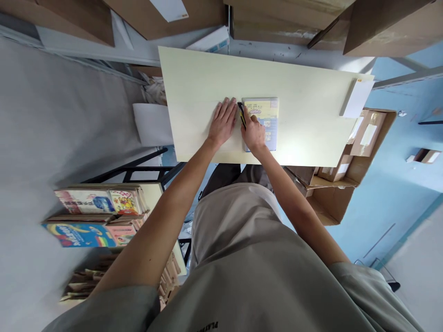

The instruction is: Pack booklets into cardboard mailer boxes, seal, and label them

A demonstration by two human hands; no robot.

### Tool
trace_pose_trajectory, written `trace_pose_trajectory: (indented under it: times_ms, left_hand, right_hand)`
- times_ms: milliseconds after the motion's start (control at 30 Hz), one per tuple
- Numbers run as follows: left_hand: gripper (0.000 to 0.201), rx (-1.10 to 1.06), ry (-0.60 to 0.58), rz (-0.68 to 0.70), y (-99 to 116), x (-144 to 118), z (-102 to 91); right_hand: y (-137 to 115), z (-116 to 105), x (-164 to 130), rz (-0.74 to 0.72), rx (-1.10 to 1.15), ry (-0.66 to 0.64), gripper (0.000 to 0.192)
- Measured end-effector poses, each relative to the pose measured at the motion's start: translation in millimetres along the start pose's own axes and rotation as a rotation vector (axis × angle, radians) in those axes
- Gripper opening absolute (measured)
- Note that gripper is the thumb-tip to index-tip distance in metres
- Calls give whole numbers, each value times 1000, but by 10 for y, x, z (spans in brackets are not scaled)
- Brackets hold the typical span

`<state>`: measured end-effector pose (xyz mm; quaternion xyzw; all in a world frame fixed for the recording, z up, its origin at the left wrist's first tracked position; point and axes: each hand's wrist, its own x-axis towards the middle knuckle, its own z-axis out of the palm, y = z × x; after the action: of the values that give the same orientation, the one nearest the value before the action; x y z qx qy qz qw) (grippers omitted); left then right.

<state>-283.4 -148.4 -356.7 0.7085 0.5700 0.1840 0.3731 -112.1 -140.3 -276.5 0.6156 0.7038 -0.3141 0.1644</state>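
Observation:
My left hand (222,124) lies flat on the pale cream tabletop (200,74), its fingers stretched out and holding nothing. Close beside it, my right hand (254,133) is closed round a black and yellow utility knife (241,110), index finger laid along it. That hand rests partly over a flat, rectangular packet (272,115) with yellow and blue print and what looks like a clear wrapping. The knife lies along the packet's left edge; whether its blade touches the packet I cannot make out.
A white box (358,98) sits at the table's right end. Large cardboard boxes (277,23) line the far side. Open cartons (367,138) stand low at the right. Stacks of printed cartons (86,235) are at the lower left, near a black metal frame (138,168).

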Motion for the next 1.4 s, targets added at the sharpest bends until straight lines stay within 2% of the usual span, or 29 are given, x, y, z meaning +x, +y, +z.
trace_pose_trajectory:
  times_ms: [367, 533, 1100, 1400]
  left_hand:
    - [76, -28, 8, 28, -45, 2, 17]
    - [76, -26, -3, 32, -66, 2, 21]
    - [77, -50, -7, -26, -34, 22, 28]
    - [80, -105, -13, -31, 80, 15, -30]
  right_hand:
    - [36, 183, -93, 3, -32, -28, 79]
    - [49, 261, -162, 9, 24, -2, 77]
    - [-122, 49, -621, 75, -43, -87, 77]
    - [-8, 140, -784, 62, -18, -110, 78]
